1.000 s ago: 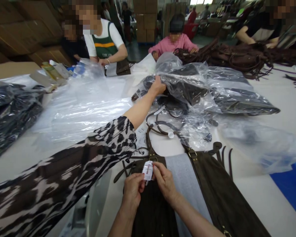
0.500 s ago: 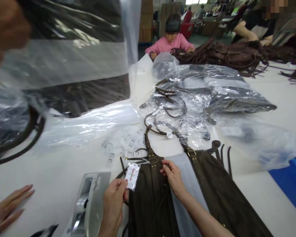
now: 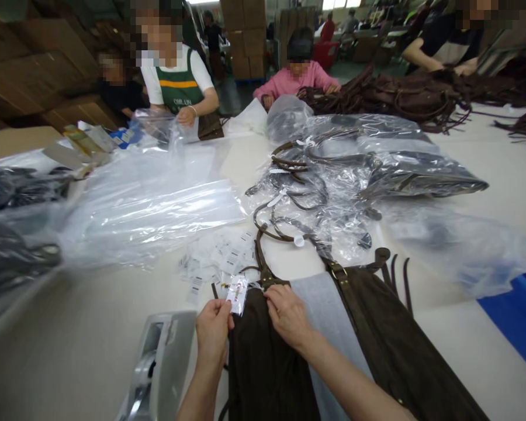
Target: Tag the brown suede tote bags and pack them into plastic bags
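My left hand [image 3: 214, 327] pinches a white hang tag [image 3: 237, 295] in a clear plastic sleeve, over the left edge of a dark brown handbag [image 3: 267, 362]. At the base of the bag's handle, my right hand [image 3: 289, 316] has its fingertips closed near the tag's pale cord; what lies between them is hidden. The handle [image 3: 262, 251] stretches away from me on the white table. A second dark brown handbag [image 3: 377, 316] lies to the right, with a pale sheet [image 3: 322, 310] between the two.
Left of my hands stands a grey tape dispenser [image 3: 169, 356]. Barcode labels [image 3: 221, 251] lie beyond it, near clear plastic bags [image 3: 170, 216]. Plastic-wrapped handbags [image 3: 403, 158] and a blue item [image 3: 517, 327] are to the right. Several people work across the table.
My right hand has moved left onto the handle base, and my left hand has raised the tag slightly. The other person's hands and wrapped handbag at left have gone from view.
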### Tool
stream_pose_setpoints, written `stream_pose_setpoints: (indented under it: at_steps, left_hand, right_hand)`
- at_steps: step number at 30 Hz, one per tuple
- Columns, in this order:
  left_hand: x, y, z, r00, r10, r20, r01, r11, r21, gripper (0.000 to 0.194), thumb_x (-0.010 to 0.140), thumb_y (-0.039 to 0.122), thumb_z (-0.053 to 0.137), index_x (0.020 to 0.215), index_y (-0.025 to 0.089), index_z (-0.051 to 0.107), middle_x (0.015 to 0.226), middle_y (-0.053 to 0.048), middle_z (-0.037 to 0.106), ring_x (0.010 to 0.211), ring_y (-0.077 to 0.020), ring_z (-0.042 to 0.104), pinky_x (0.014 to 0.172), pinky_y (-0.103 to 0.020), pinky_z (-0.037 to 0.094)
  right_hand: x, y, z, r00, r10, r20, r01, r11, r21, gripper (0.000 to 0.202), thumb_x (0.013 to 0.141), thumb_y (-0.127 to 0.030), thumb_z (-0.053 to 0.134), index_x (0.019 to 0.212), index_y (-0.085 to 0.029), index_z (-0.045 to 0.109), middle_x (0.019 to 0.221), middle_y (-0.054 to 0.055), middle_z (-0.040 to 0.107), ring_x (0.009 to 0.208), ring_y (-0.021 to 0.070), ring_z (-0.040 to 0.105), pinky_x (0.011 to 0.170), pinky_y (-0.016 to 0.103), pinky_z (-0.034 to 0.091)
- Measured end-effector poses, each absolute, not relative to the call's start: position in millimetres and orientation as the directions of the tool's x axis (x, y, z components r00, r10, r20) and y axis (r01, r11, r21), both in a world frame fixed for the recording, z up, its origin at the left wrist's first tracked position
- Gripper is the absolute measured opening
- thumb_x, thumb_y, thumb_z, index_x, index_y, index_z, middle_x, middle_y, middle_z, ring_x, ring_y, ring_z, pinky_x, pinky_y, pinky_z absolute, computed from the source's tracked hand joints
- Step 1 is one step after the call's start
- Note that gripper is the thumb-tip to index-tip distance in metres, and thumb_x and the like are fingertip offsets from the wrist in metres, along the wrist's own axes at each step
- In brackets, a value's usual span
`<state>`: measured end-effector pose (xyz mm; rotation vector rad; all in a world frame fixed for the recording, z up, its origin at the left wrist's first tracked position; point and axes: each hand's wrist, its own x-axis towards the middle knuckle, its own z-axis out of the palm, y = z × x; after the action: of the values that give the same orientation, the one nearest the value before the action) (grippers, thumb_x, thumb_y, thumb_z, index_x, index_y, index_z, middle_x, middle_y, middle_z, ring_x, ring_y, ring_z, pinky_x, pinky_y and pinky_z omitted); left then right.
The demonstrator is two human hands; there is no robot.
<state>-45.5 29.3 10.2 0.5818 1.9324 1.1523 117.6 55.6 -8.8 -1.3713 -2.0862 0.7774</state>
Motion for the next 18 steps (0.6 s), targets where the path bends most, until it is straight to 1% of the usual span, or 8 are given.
stream_pose_setpoints:
  at_steps: [3, 5, 6, 8, 10, 12, 16, 18]
  left_hand:
    - [-44.6, 31.3, 11.2, -0.585, 0.708, -0.397, -0.031, 0.469, 0.882, 0.019, 0.06, 0.034, 0.058, 0.058, 0.017, 0.049, 0.032, 0.008, 0.042, 0.033, -0.006, 0.032, 0.038, -0.018, 0.022]
    - [-44.3, 33.5, 12.8, -0.583, 0.713, -0.39, -0.035, 0.457, 0.889, 0.019, 0.06, 0.033, 0.057, 0.058, 0.017, 0.049, 0.032, 0.008, 0.041, 0.033, -0.0059, 0.033, 0.038, -0.018, 0.023]
    - [-44.3, 35.2, 13.8, -0.58, 0.718, -0.384, -0.037, 0.448, 0.893, 0.018, 0.061, 0.033, 0.057, 0.058, 0.017, 0.048, 0.033, 0.008, 0.041, 0.033, -0.0059, 0.033, 0.038, -0.018, 0.023]
    - [-43.9, 40.9, 16.7, -0.572, 0.731, -0.372, -0.037, 0.43, 0.902, 0.017, 0.062, 0.032, 0.056, 0.058, 0.017, 0.048, 0.034, 0.008, 0.041, 0.034, -0.0058, 0.034, 0.039, -0.018, 0.025]
    - [-41.8, 50.7, 20.9, -0.563, 0.746, -0.356, -0.03, 0.412, 0.911, 0.016, 0.063, 0.03, 0.055, 0.058, 0.017, 0.047, 0.034, 0.008, 0.041, 0.034, -0.0059, 0.034, 0.04, -0.019, 0.025]
    - [-35.3, 64.8, 25.7, -0.553, 0.763, -0.335, -0.009, 0.397, 0.918, 0.014, 0.065, 0.028, 0.053, 0.058, 0.017, 0.047, 0.034, 0.008, 0.04, 0.034, -0.006, 0.034, 0.04, -0.02, 0.025]
    - [-3.1, 98.3, 33.7, -0.506, 0.816, -0.277, 0.09, 0.37, 0.925, 0.013, 0.07, 0.024, 0.047, 0.059, 0.018, 0.048, 0.039, 0.005, 0.042, 0.037, -0.0081, 0.039, 0.042, -0.022, 0.028]
    - [20.3, 111.2, 36.2, -0.457, 0.854, -0.25, 0.145, 0.349, 0.926, 0.014, 0.069, 0.025, 0.05, 0.057, 0.019, 0.049, 0.041, 0.004, 0.045, 0.039, -0.0095, 0.042, 0.043, -0.023, 0.031]
  right_hand:
    - [108.0, 61.7, -7.4, -0.418, 0.905, 0.076, 0.71, 0.378, -0.594, 0.025, 0.076, -0.009, 0.042, 0.091, -0.021, 0.059, 0.09, 0.005, 0.06, 0.084, 0.0196, 0.049, 0.076, 0.033, 0.042]
    - [104.2, 64.8, -9.8, -0.425, 0.903, 0.067, 0.723, 0.383, -0.575, 0.026, 0.076, -0.009, 0.042, 0.092, -0.021, 0.059, 0.091, 0.006, 0.059, 0.084, 0.02, 0.049, 0.075, 0.033, 0.042]
    - [103.2, 65.9, -11.5, -0.413, 0.908, 0.068, 0.718, 0.371, -0.589, 0.028, 0.076, -0.009, 0.041, 0.094, -0.021, 0.058, 0.092, 0.006, 0.059, 0.086, 0.0202, 0.049, 0.076, 0.033, 0.042]
    - [102.8, 67.6, -15.6, -0.361, 0.929, 0.077, 0.675, 0.317, -0.666, 0.032, 0.076, -0.008, 0.04, 0.1, -0.02, 0.056, 0.097, 0.008, 0.057, 0.092, 0.0197, 0.049, 0.081, 0.033, 0.043]
    - [104.9, 68.2, -20.1, -0.286, 0.955, 0.083, 0.589, 0.243, -0.77, 0.035, 0.076, -0.007, 0.037, 0.105, -0.018, 0.054, 0.101, 0.008, 0.055, 0.096, 0.018, 0.049, 0.085, 0.031, 0.042]
    - [109.0, 67.5, -24.5, -0.211, 0.974, 0.083, 0.504, 0.181, -0.844, 0.033, 0.077, -0.007, 0.036, 0.103, -0.018, 0.054, 0.1, 0.008, 0.055, 0.095, 0.0167, 0.05, 0.086, 0.031, 0.043]
    - [118.4, 60.9, -31.7, -0.161, 0.982, 0.097, 0.443, 0.16, -0.882, 0.026, 0.077, -0.01, 0.036, 0.092, -0.018, 0.056, 0.092, 0.007, 0.056, 0.09, 0.0173, 0.052, 0.082, 0.033, 0.044]
    - [122.7, 54.7, -35.0, -0.162, 0.979, 0.121, 0.447, 0.182, -0.876, 0.024, 0.078, -0.013, 0.038, 0.092, -0.018, 0.056, 0.092, 0.008, 0.057, 0.089, 0.0183, 0.053, 0.081, 0.034, 0.045]
